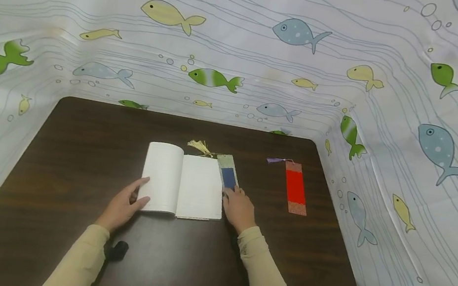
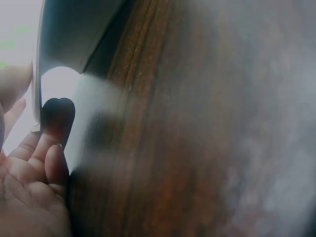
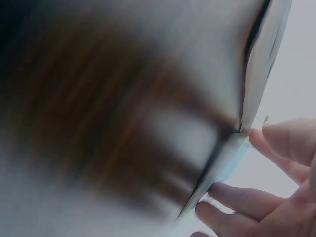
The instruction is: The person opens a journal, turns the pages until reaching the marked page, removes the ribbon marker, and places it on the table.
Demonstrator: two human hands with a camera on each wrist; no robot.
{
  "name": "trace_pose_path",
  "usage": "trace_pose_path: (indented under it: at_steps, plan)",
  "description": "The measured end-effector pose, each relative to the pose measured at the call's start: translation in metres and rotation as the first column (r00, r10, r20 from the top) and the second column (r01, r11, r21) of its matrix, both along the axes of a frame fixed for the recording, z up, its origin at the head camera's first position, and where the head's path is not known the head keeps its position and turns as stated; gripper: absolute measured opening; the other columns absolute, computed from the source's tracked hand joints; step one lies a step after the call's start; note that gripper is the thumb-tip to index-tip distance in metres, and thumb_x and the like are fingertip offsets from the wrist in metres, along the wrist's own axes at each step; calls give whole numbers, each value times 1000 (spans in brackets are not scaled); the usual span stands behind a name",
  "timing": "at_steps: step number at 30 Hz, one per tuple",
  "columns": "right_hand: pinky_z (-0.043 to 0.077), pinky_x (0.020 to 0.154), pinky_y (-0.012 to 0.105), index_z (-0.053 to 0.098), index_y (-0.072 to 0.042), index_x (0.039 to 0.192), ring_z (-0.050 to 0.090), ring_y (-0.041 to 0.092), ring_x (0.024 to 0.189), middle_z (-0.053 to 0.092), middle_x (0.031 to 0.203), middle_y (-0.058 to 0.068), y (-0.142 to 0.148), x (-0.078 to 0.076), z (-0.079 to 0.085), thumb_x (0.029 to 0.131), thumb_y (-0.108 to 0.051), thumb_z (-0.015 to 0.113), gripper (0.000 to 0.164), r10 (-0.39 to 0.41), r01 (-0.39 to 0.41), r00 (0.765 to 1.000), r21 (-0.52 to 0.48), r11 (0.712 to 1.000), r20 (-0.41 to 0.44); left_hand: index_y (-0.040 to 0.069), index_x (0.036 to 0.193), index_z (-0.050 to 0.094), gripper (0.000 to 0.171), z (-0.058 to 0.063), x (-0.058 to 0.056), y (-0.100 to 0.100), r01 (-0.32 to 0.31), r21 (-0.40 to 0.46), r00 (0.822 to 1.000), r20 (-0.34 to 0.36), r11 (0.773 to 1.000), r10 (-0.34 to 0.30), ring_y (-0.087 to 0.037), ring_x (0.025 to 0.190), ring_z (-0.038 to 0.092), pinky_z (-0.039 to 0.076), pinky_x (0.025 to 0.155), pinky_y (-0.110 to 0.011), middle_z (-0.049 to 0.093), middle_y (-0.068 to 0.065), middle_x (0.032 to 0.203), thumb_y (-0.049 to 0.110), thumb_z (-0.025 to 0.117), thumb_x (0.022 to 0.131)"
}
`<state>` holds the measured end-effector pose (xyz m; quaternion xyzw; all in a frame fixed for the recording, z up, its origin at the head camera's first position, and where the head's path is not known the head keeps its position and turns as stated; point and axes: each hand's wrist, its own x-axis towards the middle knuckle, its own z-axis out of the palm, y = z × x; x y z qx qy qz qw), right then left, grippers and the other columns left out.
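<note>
An open notebook [image 1: 202, 189] with blank white pages lies on the dark wooden table. My left hand [image 1: 122, 206] pinches its left edge, thumb on the page side and fingers behind the cover; the left wrist view shows the cover edge [image 2: 37, 84] between them. A pale bookmark [image 1: 229, 173] with a blue middle and a yellow tassel [image 1: 199, 146] lies along the notebook's right edge, overlapping it in the head view. My right hand [image 1: 241, 210] grips its lower end, which the fingers hide. In the right wrist view, fingertips [image 3: 219, 190] meet the bookmark's edge.
A red bookmark [image 1: 295, 188] with a purple tassel [image 1: 275, 160] lies to the right on the table [image 1: 90, 141]. White fabric [image 1: 234, 54] printed with fish surrounds the table at the back and sides.
</note>
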<state>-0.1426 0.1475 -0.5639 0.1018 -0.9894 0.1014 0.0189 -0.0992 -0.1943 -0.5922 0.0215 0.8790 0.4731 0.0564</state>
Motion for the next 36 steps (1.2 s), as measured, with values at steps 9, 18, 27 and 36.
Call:
trace_pose_path:
  at_steps: [9,18,27,36]
  plan:
    - [51,88,56,67,-16,121,59,41,113,57,132,23,50,-5,2,96,-26,58,28,-173,171,984,39,985,51,23,150,35,63,1,2,-2,-5,-20,999,-42,1000,5,-26,96,50,42,81,-43,54,-13,117,45,57,95]
    - [47,92,59,62,-13,128,54,43,119,52,137,26,70,-8,9,97,-28,57,34,-240,239,960,25,971,147,23,150,34,64,1,4,-6,-14,-27,999,-36,1000,13,-28,97,51,42,81,-45,53,-14,119,45,57,95]
    - [38,103,59,58,-11,132,46,43,127,46,143,23,61,-2,13,95,-30,60,41,-160,151,980,87,985,115,25,150,35,66,-1,2,-3,1,-19,1000,-19,1000,-1,-28,100,49,42,84,-46,51,-11,116,51,56,93]
    - [35,110,49,32,-22,151,34,26,142,24,160,4,15,1,6,92,-43,63,70,167,-119,936,-167,979,309,25,150,35,66,-3,0,-1,7,-17,999,-32,1000,-7,-27,98,49,42,84,-45,52,-11,116,51,56,93]
